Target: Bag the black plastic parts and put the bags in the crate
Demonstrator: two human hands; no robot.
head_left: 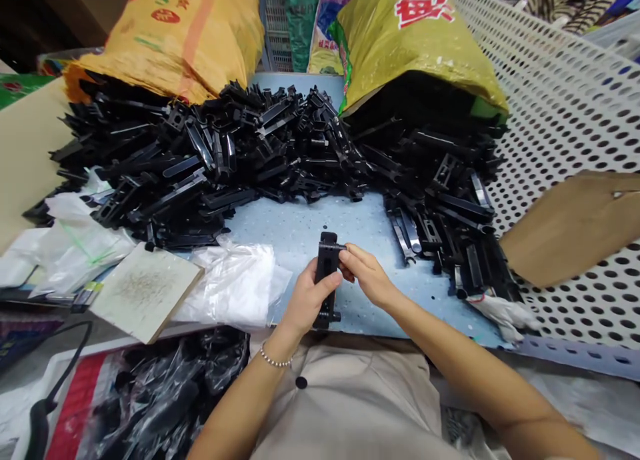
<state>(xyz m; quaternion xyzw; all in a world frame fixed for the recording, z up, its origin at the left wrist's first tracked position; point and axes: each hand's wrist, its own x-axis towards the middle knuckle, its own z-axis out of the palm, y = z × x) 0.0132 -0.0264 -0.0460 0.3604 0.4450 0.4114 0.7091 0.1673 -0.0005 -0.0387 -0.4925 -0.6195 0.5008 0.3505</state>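
Observation:
Near the table's front edge, my left hand [311, 297] is closed around a long black plastic bracket-like part [327, 260], held upright with its top end pointing away from me. My right hand [365, 270] pinches a small dark pin or knob [339, 247] that sticks out from the part's upper right side. A similar stub shows at its lower right end. Beyond my hands, a large heap of black plastic parts [270, 140] lies on the light blue table surface [310, 223], with more on the right [445, 200].
An orange sack [195, 40] and a yellow-green sack [415, 47] spill black parts at the back. White perforated panel [565, 100] stands right, with brown cardboard [575, 227] against it. Clear plastic bags [235, 280] and a square board [145, 290] lie left. Below is a box of wrapped black items [160, 393].

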